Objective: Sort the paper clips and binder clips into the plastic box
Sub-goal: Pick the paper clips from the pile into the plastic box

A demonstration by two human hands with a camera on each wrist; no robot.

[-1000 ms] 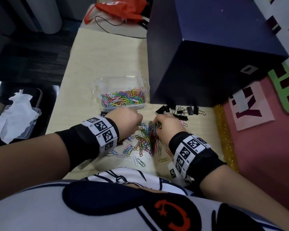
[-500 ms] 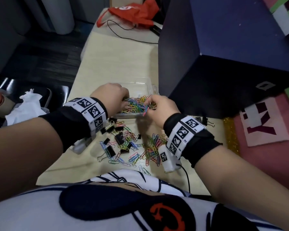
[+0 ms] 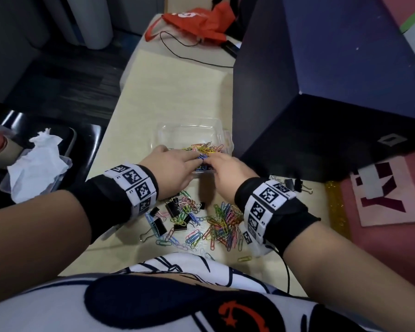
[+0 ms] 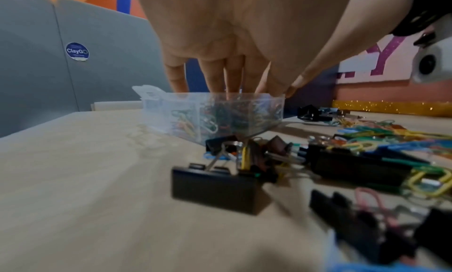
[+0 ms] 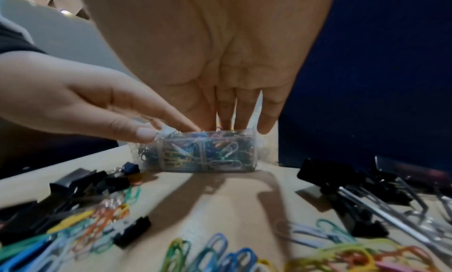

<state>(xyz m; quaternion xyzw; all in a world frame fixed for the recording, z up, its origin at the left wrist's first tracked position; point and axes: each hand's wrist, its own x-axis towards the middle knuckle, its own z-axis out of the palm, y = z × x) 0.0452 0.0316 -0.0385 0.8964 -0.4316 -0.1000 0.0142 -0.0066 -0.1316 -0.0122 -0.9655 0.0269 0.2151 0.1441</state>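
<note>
The left hand (image 3: 175,167) reaches over the near wall of the plastic box (image 3: 168,130), its fingers straight and slightly spread, tips dipping onto the heap of coloured paper clips (image 3: 205,149) inside. The right hand (image 3: 228,171) comes in beside it, fingers straight and held close together, pointing down into the same box; the two sets of fingertips almost meet above the clips. Neither hand plainly pinches anything, though the tips are partly hidden behind the clear wall.

Just in front of the box, between the two wrists, more paper clips (image 3: 222,224) lie scattered on the table (image 3: 177,92). Mixed among them, in front of the box and under the left wrist, lie black binder clips (image 3: 159,226). Another small cluster of binder clips (image 3: 294,185) lies to the right of the box, past the right wrist.

Right against the box's right side stands a big dark blue box (image 3: 321,92). Well behind the plastic box, at the table's far end, lies a red bag (image 3: 197,20) with a black cord. Left of the plastic box, off the table, crumpled white tissue (image 3: 37,164) sits in a clear container.
</note>
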